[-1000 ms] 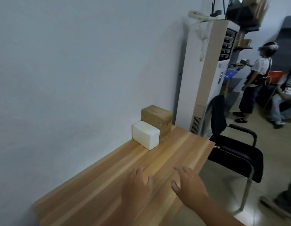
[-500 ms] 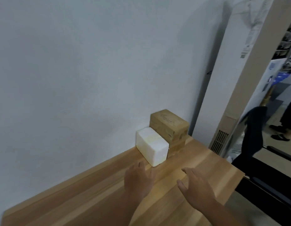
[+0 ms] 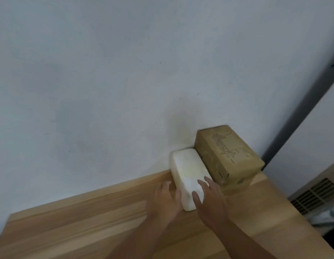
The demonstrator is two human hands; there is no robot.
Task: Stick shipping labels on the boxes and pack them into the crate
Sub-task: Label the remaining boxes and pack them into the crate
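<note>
- At the back of the wooden table (image 3: 87, 227), right against the white wall (image 3: 106, 81), sit two boxes: a white box (image 3: 186, 171) and a bigger brown box (image 3: 228, 154). They touch each other side by side.
- The left hand (image 3: 162, 200) is by the left side of the white box, fingers spread and loose. It looks like it touches the side, but I cannot tell for sure.
- The right hand (image 3: 211, 200) lies over the near right corner of the white box, fingers open and not yet squeezed shut.
- I think this is the very first step: picking up a box so a label can go on it. No label and no crate can be seen here.
- Next, both hands need to press in on the two long sides and pull the white box toward the person.
- The right side is tight, because the brown box sits right there. Fingers have little room to slip in between.
- The wall stops any push away. The near part of the table is bare, so there is lots of room to slide the box back.
- The table edge is close on the right, past the brown box, next to a tall white unit (image 3: 312, 146), so that box should not be bumped that way.
</note>
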